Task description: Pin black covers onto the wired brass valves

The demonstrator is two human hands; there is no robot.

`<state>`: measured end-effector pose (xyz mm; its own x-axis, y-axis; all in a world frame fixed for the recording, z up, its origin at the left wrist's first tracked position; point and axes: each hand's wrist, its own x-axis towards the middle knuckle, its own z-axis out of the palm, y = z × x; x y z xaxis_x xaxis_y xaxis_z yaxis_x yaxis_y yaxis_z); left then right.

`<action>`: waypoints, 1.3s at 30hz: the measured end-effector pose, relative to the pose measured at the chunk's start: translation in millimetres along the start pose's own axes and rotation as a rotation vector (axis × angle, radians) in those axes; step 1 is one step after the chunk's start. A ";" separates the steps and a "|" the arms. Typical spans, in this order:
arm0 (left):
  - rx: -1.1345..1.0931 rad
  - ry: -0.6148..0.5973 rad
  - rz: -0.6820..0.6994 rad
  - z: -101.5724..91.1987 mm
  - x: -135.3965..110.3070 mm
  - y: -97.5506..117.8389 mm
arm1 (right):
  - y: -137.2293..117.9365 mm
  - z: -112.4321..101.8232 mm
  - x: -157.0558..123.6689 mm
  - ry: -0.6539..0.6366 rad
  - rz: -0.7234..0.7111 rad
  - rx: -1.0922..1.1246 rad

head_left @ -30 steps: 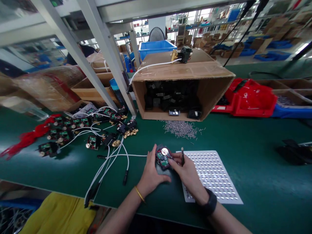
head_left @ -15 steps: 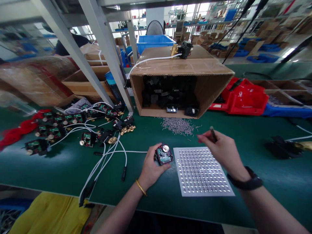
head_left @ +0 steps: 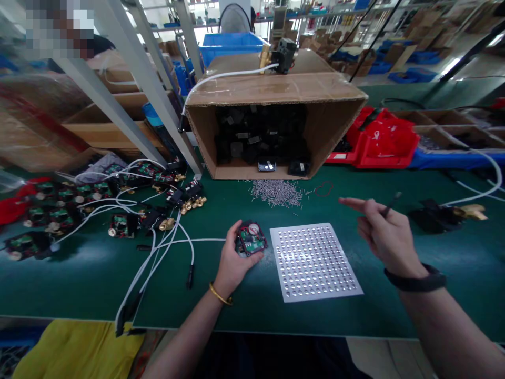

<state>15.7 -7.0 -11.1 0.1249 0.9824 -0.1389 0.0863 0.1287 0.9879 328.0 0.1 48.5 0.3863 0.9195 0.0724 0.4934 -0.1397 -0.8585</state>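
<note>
My left hand (head_left: 232,260) is closed around a small black module with a green circuit board and a round silver cell (head_left: 251,238), held on the green bench. Just right of it lies a white perforated plate (head_left: 313,260). My right hand (head_left: 384,231) hovers above the bench to the right of the plate, index finger stretched left, the other fingers pinching a thin dark tool (head_left: 391,203). A pile of small metal pins (head_left: 276,192) lies beyond the plate.
A cardboard box on its side (head_left: 276,95) holds black parts, with a brass valve (head_left: 276,55) on top. Wired modules (head_left: 130,210) with white cables spread at the left. Red bins (head_left: 379,139) sit at back right; a black part (head_left: 434,217) lies at right.
My right hand left the module and swung right and up with the tool. My left hand kept hold of the module. The view shifted slightly.
</note>
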 end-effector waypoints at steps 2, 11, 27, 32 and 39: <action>-0.109 -0.038 -0.065 -7.2 2.2 4.6 | -2.6 2.8 -28.5 -0.070 0.148 0.339; 0.304 -0.769 0.061 -15.2 0.2 45.7 | 9.8 85.0 -91.0 -0.213 0.460 0.628; 0.337 -0.873 0.072 -5.9 9.3 35.5 | 12.2 103.3 -90.7 -0.165 0.312 0.321; 0.337 -0.865 0.091 -8.0 7.8 32.0 | 14.6 102.0 -91.7 -0.188 0.295 0.313; 0.265 -0.391 0.161 -13.0 -5.9 21.4 | 12.4 105.0 -95.5 -0.145 0.346 0.515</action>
<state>3.9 -8.3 11.8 0.5141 0.8562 -0.0514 0.2777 -0.1095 0.9544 215.5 -50.9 -22.4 0.3288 0.8983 -0.2913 -0.0929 -0.2762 -0.9566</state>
